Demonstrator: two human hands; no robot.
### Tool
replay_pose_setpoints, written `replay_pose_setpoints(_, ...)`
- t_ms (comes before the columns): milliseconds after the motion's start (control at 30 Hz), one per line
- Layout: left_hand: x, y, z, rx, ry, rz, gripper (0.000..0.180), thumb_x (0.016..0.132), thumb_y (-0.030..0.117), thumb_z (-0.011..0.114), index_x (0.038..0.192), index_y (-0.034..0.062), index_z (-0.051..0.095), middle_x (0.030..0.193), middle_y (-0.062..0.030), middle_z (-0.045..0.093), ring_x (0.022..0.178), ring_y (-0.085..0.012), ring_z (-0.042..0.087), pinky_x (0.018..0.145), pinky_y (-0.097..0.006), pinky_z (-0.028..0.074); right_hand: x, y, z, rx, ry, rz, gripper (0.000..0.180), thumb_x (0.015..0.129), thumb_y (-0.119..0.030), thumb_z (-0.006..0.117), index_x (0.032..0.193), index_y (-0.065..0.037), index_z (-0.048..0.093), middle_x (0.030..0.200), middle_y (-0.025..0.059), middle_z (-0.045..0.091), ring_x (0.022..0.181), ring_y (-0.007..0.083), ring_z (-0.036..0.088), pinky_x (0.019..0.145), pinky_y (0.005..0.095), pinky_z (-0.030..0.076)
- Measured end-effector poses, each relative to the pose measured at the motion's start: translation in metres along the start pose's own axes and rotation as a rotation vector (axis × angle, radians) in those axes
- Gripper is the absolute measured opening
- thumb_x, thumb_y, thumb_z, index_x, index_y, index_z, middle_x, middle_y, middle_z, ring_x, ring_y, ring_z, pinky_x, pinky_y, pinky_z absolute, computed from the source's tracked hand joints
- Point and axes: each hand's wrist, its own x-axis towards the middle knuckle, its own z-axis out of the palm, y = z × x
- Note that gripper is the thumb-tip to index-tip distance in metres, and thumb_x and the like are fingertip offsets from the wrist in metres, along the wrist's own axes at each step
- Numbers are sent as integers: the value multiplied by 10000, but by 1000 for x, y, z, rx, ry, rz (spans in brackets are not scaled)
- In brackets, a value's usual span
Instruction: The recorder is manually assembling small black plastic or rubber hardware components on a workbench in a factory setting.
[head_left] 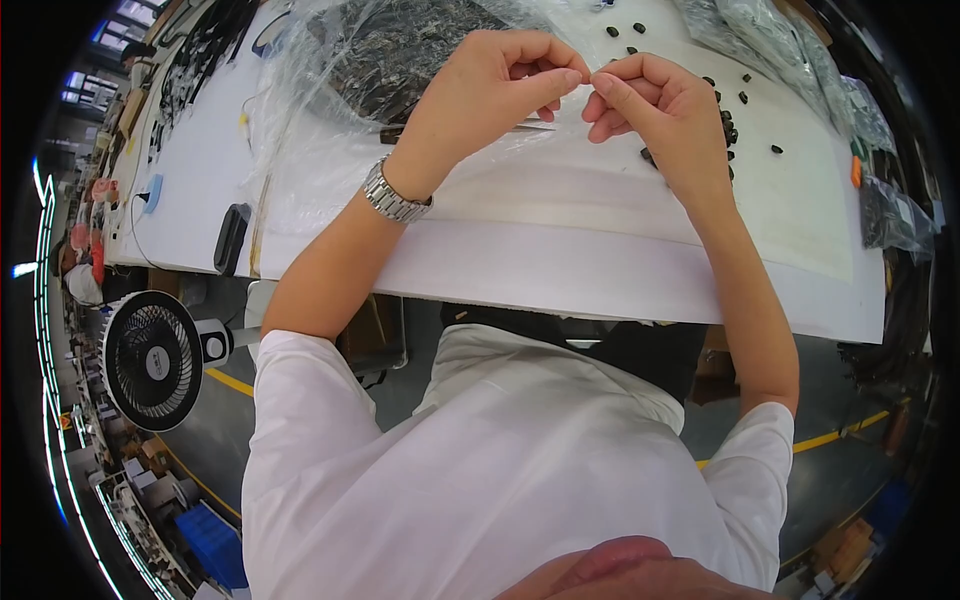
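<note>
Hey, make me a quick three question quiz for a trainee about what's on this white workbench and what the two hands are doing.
1. True or false: the left hand and the right hand meet fingertip to fingertip above the white worktable.
2. Which wrist wears the silver metal link wristwatch?
A. left
B. right
C. neither
3. Fill in: the small black plastic pieces lie scattered on the person's ____ side of the table.

Key
1. True.
2. A.
3. Right. A clear plastic bag of dark parts lies beyond the hands, and whatever the fingertips pinch is too small to tell.
</note>
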Motion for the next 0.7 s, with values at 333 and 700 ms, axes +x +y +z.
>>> replay_pose_setpoints(333,-5,-35,-55,1027,-81,111,148,939,191,742,947,48,707,813,-73,690,735,-229,657,703,-363,533,2,8,-49,-1024,135,-36,176,912,-159,721,1028,-26,714,691,60,628,589,177,578,616,352,477)
replay_pose_setpoints(700,0,-51,-33,1107,-68,185,112,863,128,680,826,51,607,800,-115,653,783,-343,653,712,-454,522,-5,13,-2,-653,-23,-71,243,974,-208,732,1143,-34,712,905,118,762,789,284,717,783,408,565)
